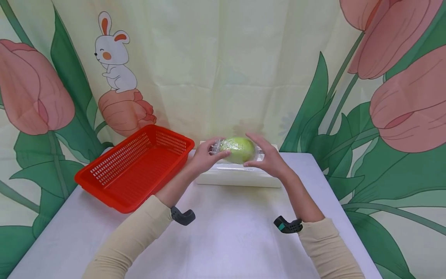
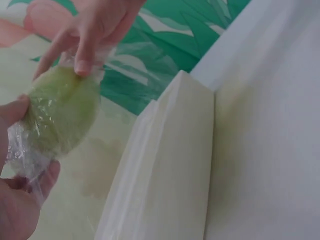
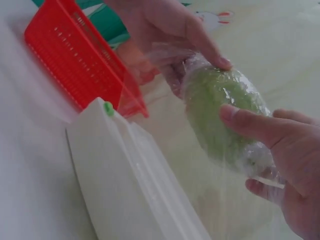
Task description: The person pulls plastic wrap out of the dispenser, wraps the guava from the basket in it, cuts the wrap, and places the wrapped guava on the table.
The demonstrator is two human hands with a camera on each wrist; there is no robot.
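A pale green oval fruit [image 1: 240, 150] is wrapped in clear cling film [image 3: 250, 157] and held up in the air above a white cling film dispenser [image 1: 240, 179]. My left hand [image 1: 206, 157] grips its left end, with the thumb laid along the front. At the other end my right hand [image 1: 270, 159] holds it between thumb and fingers. In the right wrist view the right thumb presses the fruit's side and film bunches at both ends. A thin sheet of film stretches beside the fruit in the left wrist view.
A red plastic basket [image 1: 139, 199] with slotted sides stands on the left of the table. White cloth [image 1: 230, 232] covers the tabletop. Behind it hangs a curtain [image 1: 216, 69] printed with tulips and a rabbit. A small green piece [image 3: 108, 108] sits at the dispenser's end.
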